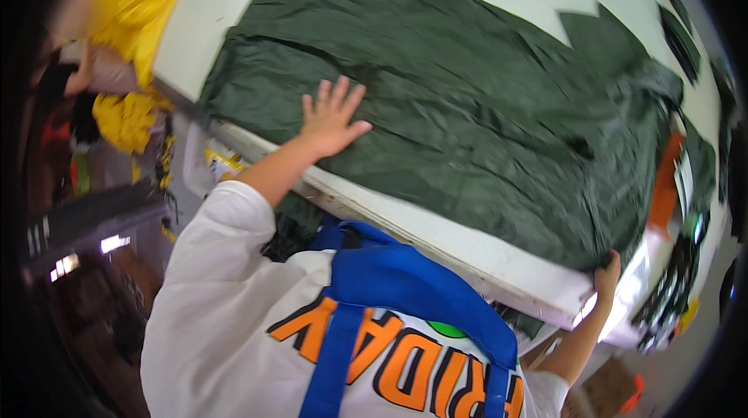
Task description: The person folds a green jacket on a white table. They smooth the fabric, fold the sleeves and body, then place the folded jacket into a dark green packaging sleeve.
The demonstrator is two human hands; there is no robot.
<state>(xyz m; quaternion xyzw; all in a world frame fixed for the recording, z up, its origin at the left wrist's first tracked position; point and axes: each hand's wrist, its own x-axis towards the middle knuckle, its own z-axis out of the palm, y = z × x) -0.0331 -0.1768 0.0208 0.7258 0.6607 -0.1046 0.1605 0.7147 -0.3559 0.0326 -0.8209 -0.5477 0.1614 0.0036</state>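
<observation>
A large piece of dark green, slightly shiny fabric (436,67) lies spread across the white table (499,250), creased in several places. My left hand (333,123) rests flat on its near left part with the fingers spread. At the fabric's near right corner, my right hand (608,271) has its fingers closed on the edge. Folds gather toward the right end, where the cloth bunches up. Part of my right fingers is hidden by the fabric and the angle.
Right of the fabric lies an orange strip (666,184), with a pile of dark glossy pieces (670,285) nearer me. More dark green pieces (679,44) lie at the far right. Yellow fabric (160,17) hangs over the table's left end, beside another person's arm (80,71).
</observation>
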